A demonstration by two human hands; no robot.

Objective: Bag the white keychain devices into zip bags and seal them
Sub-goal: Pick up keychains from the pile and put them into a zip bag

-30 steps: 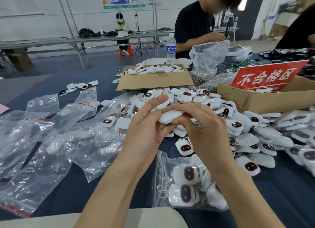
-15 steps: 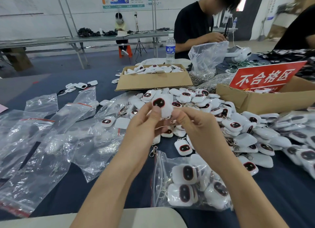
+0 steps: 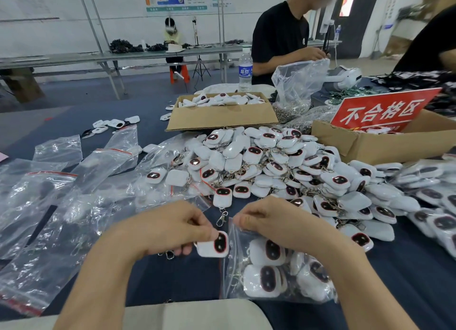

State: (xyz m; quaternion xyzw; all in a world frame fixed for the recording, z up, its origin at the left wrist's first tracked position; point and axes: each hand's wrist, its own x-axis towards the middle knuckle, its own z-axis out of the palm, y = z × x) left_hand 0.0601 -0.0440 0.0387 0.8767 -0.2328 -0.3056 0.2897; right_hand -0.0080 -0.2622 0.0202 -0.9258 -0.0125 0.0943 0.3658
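My left hand (image 3: 170, 228) holds one white keychain device (image 3: 214, 245) with a dark oval face, right at the open left edge of a clear zip bag (image 3: 237, 275). My right hand (image 3: 274, 221) pinches the top corner of that bag, which lies on the dark blue table and holds several devices. A large heap of loose white devices (image 3: 271, 166) spreads across the table beyond my hands. One device with a metal clasp (image 3: 222, 198) lies just beyond my fingers.
Empty zip bags (image 3: 61, 206) with red seals cover the left of the table. Two cardboard boxes stand behind the heap: one with devices (image 3: 222, 117), one (image 3: 385, 147) with a red sign (image 3: 382, 111). A water bottle (image 3: 245, 70) and two people are at the far side.
Both hands have dropped from above the heap down to the bag. The left hand carried the device down to the bag's mouth, and the right hand let go of it and took the bag's edge.
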